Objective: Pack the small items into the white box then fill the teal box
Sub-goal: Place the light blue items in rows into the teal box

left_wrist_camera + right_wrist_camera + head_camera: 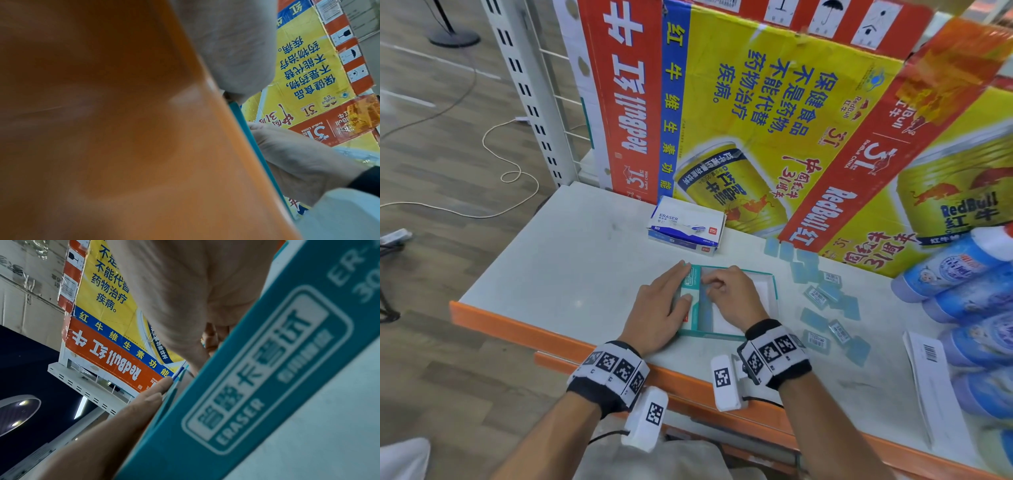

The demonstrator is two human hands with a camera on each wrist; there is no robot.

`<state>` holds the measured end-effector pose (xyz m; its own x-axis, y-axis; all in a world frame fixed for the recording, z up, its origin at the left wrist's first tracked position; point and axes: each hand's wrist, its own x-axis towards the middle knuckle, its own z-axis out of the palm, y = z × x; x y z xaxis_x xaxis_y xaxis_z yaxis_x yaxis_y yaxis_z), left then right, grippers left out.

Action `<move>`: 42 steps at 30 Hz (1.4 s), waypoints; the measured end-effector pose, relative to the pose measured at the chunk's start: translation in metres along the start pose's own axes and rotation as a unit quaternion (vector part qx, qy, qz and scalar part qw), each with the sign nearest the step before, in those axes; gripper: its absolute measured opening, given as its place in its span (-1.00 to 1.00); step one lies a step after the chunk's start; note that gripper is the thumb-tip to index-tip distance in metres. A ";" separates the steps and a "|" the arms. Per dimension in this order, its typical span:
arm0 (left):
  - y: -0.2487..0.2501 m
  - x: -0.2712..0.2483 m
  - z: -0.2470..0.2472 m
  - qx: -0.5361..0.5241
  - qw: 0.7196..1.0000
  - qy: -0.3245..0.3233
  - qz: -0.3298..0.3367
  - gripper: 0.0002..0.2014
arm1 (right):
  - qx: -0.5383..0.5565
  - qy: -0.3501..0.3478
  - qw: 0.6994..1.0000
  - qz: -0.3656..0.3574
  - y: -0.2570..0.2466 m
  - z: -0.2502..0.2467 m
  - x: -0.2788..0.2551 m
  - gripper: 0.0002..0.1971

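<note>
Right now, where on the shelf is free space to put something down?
Free: the bare shelf left of the teal box, in front of the white eraser box. Crowded: right of the teal box, loose erasers and blue bottles.

The white table [558, 246] has an orange front edge [524, 334] and stands over a grey-brown wood-plank floor [431, 144]. At the table's far left corner rises a white slotted shelving upright [527, 85] with thin wire rails running from it behind the table. Along the table's far side lean large flattened Red Bull cartons [774, 113] in red, yellow and blue, printed with cans and Chinese text. On the floor left of the table a pale cable [517, 171] loops, a darker cable trails beyond it, and a round black stand base [453, 36] sits further off. From the right wrist view, round ceiling lights [21, 403] glow on a dark ceiling.
</note>
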<state>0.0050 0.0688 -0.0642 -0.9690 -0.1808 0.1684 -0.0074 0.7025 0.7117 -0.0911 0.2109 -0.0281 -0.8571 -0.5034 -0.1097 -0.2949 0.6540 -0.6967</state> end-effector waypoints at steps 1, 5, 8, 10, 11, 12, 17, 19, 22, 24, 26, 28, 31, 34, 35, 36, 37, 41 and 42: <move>0.000 0.000 0.000 -0.001 1.000 0.000 -0.001 -0.43 | -0.004 0.000 1.000 0.001 0.000 0.000 0.000 -0.75; 0.001 0.001 -0.001 -0.004 1.000 0.004 -0.003 -0.44 | -0.015 0.014 1.000 0.011 -0.002 0.000 0.000 -0.78; 0.001 0.001 -0.001 -0.002 1.000 0.000 -0.007 -0.47 | 0.013 0.017 0.999 0.038 -0.001 -0.002 -0.003 -0.77; 0.001 0.001 -0.001 0.000 1.000 -0.003 -0.013 -0.48 | 0.022 -0.001 0.999 0.035 0.000 -0.008 -0.007 -0.73; 0.000 0.001 -0.001 0.000 1.000 -0.005 -0.015 -0.48 | 0.030 -0.007 0.999 0.025 0.000 -0.013 -0.009 -0.73; 0.001 0.001 -0.001 -0.001 1.000 -0.007 -0.017 -0.48 | 0.048 -0.004 0.999 0.016 0.001 -0.019 -0.012 -0.75; 0.004 -0.001 -0.003 -0.024 0.999 -0.013 -0.021 -0.46 | 0.071 0.140 0.987 0.020 0.025 -0.062 -0.027 -0.79; 0.006 -0.001 -0.003 -0.029 0.999 -0.010 -0.022 -0.45 | 0.019 0.152 0.987 0.054 0.044 -0.079 -0.033 -0.78; 0.010 -0.001 -0.005 -0.035 0.999 -0.010 -0.025 -0.46 | -0.086 0.115 0.983 0.113 0.074 -0.096 -0.044 -0.73; 0.012 -0.001 -0.006 -0.041 0.999 -0.011 -0.028 -0.45 | -0.117 0.096 0.978 0.145 0.085 -0.100 -0.051 -0.70; 0.014 -0.001 -0.007 -0.037 0.999 -0.016 -0.029 -0.46 | -0.116 0.083 0.977 0.156 0.089 -0.100 -0.054 -0.69; 0.014 -0.002 -0.007 -0.031 0.999 -0.017 -0.033 -0.50 | -0.120 0.055 0.978 0.159 0.090 -0.099 -0.053 -0.68; 0.013 -0.001 -0.005 -0.031 0.999 -0.016 -0.038 -0.53 | -0.109 0.065 0.979 0.160 0.088 -0.096 -0.050 -0.76; 0.013 -0.001 -0.005 -0.026 0.999 -0.016 -0.034 -0.54 | -0.081 0.128 0.982 0.116 0.080 -0.095 -0.050 -0.84; 0.012 -0.001 -0.005 -0.024 0.999 -0.017 -0.032 -0.54 | -0.067 0.139 0.984 0.093 0.075 -0.095 -0.050 -0.83; 0.012 -0.001 -0.005 -0.024 0.999 -0.018 -0.033 -0.55 | -0.048 0.145 0.986 0.073 0.070 -0.095 -0.050 -0.80; 0.011 -0.002 -0.005 -0.026 0.999 -0.019 -0.035 -0.55 | -0.023 0.150 0.987 0.056 0.063 -0.095 -0.050 -0.77; 0.010 -0.002 -0.004 -0.021 0.999 -0.017 -0.037 -0.54 | 0.080 0.159 0.984 0.010 0.031 -0.082 -0.051 -0.72; 0.011 -0.002 -0.004 -0.020 0.999 -0.017 -0.036 -0.54 | 0.098 0.147 0.984 0.000 0.024 -0.075 -0.051 -0.73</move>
<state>0.0076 0.0737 -0.0543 -0.9741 -0.2060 0.0931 -0.0683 0.6607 0.7475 -0.0861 0.2949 0.0136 -0.9510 -0.2987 0.0804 -0.2323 0.5178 -0.8234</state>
